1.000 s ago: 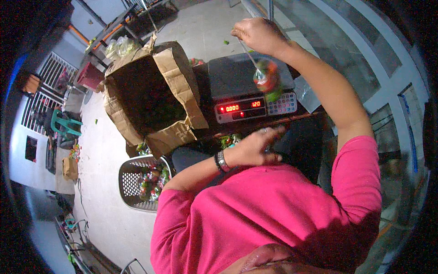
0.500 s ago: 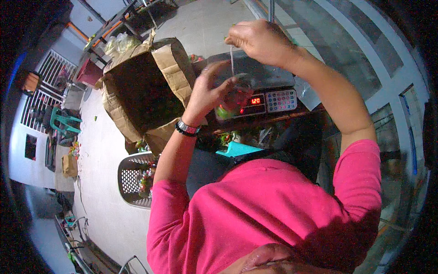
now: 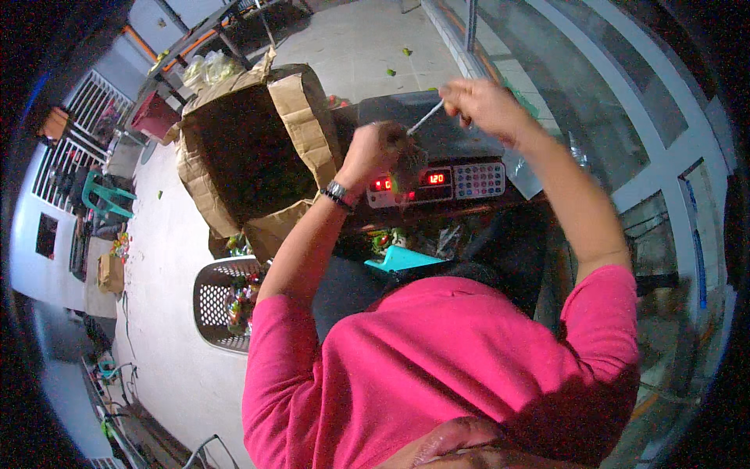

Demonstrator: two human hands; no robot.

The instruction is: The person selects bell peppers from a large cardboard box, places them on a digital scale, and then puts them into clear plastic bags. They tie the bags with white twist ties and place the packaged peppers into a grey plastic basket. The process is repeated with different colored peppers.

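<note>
My left hand point(image 3: 370, 155) is closed around the neck of a clear plastic bag point(image 3: 410, 170). The bag hangs below the fist; its contents are too dim to make out now. From the fist a thin whitish twisted strand point(image 3: 426, 117) runs up and right to my right hand point(image 3: 486, 109), which pinches its end. I cannot tell whether the strand is the bag's own twisted top or a separate tie. Behind the bag stands a digital weighing scale point(image 3: 478, 181) with a lit red display, a keypad and a dark platform point(image 3: 469, 139).
A large open brown carton point(image 3: 295, 109) stands left of the scale. Below it sits a perforated plastic basket point(image 3: 209, 303) with colourful packs. A turquoise object point(image 3: 406, 259) lies near my lap. Farther off are a red bin point(image 3: 155, 119) and a green stool point(image 3: 108, 194). Glazed framing point(image 3: 648, 156) rises at right.
My right hand has come down and to the right, so the strand slants instead of standing upright. My left hand has closed tighter around the bag's neck and shifted slightly right.
</note>
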